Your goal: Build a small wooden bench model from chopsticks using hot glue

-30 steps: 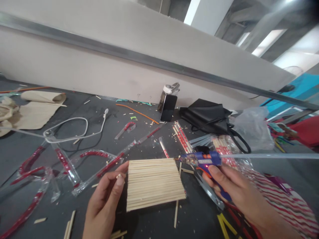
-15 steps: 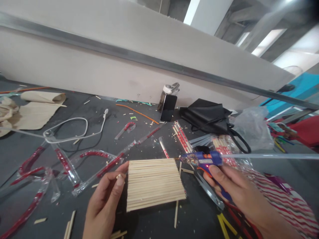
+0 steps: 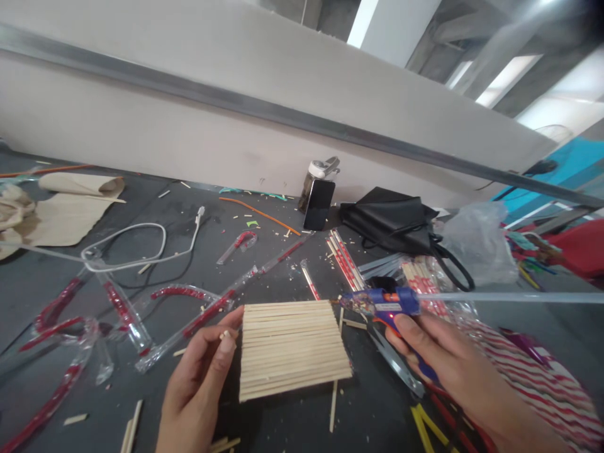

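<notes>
Head view: my left hand point(image 3: 195, 384) pinches a small wooden bit point(image 3: 225, 335) between thumb and fingers, one fingertip at the upper left corner of the stick panel point(image 3: 292, 346); this panel, pale sticks laid side by side, is between my hands over the dark table point(image 3: 278, 267); my right hand point(image 3: 453, 355) is wrapped around the handle of a blue glue gun point(image 3: 384, 301), its nozzle at the panel's upper right corner, though I cannot tell if they touch; a long translucent glue stick point(image 3: 509, 296) juts from its back.

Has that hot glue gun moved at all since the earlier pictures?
No, the hot glue gun shows no clear shift against the black smartphone.
</notes>
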`<action>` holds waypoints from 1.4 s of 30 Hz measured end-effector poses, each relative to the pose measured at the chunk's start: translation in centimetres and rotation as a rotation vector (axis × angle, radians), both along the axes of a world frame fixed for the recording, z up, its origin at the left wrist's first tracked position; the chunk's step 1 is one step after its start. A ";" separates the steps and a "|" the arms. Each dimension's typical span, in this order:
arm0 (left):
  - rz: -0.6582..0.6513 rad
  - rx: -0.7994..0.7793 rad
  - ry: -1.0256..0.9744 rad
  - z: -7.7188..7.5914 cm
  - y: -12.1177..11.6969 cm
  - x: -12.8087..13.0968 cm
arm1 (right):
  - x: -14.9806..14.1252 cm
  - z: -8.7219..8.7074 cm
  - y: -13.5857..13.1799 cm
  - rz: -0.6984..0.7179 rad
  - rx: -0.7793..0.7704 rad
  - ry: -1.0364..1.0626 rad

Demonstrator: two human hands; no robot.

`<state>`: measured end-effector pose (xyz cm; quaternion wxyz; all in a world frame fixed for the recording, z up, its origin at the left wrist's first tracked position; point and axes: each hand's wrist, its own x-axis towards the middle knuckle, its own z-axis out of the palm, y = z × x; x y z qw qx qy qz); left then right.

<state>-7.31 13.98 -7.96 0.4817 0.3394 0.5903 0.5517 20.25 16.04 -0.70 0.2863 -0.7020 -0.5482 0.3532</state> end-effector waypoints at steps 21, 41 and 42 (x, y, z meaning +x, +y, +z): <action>-0.010 0.020 0.014 -0.3 0.0 -0.2 | 0.1 0.4 0.0 0.004 0.020 -0.046; -0.027 0.016 -0.034 -0.2 0.1 -0.2 | -0.2 1.5 -0.6 -0.053 0.028 0.096; -0.029 0.016 -0.032 -0.3 0.1 -0.2 | -0.1 1.5 -0.7 -0.067 0.027 0.144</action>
